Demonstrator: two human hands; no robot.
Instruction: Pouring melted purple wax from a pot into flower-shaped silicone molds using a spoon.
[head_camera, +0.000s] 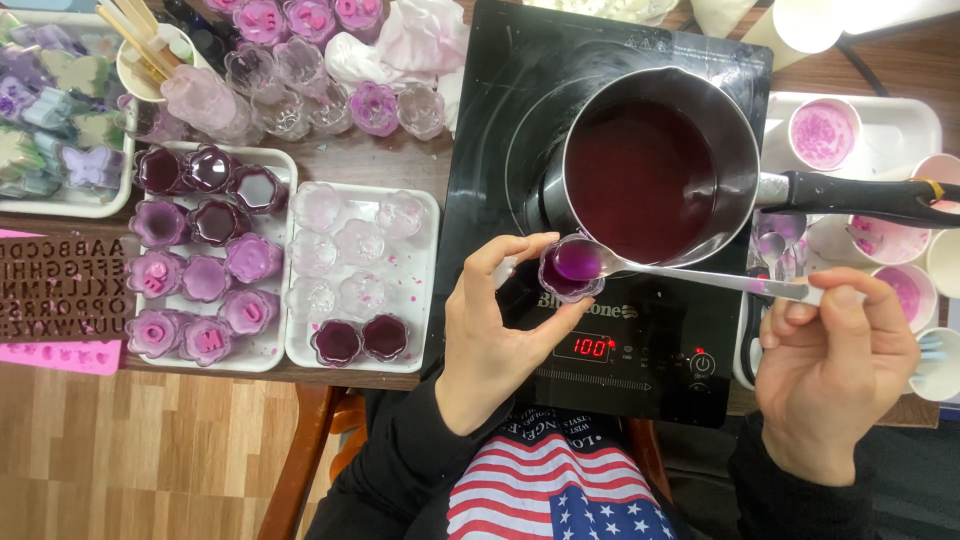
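The left hand (490, 335) pinches a small clear flower-shaped cup (570, 272) at its one o'clock; the right hand (835, 365) grips a metal spoon (680, 275) by the handle end. One cup, one spoon — bowl over the cup, holding purple liquid. The spoon's long axis runs nine to three o'clock, bowl pointing to nine, just below the saucepan (650, 170).
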